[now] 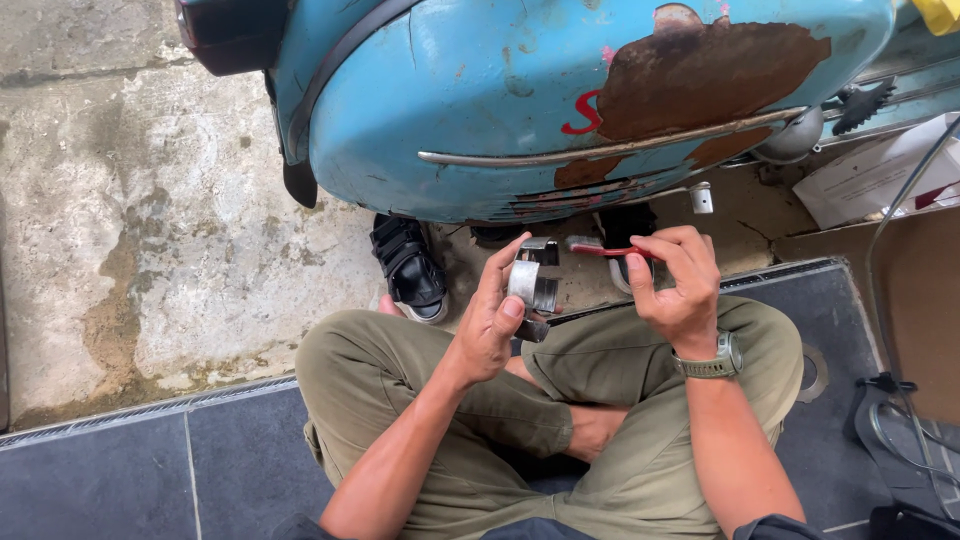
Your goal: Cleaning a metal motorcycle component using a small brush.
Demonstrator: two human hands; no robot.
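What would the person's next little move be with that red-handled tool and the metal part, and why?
Probably bringing the tool's tip the last bit across to the metal part. The left hand holds that grey part up with fingers around it, while the right hand pinches the red-handled tool with its tip pointed at the part, just short of it.

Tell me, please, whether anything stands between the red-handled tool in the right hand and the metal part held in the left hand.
Nothing visible does. The red-handled tool in the right hand points at the metal part gripped by the left hand, with only open air between them.
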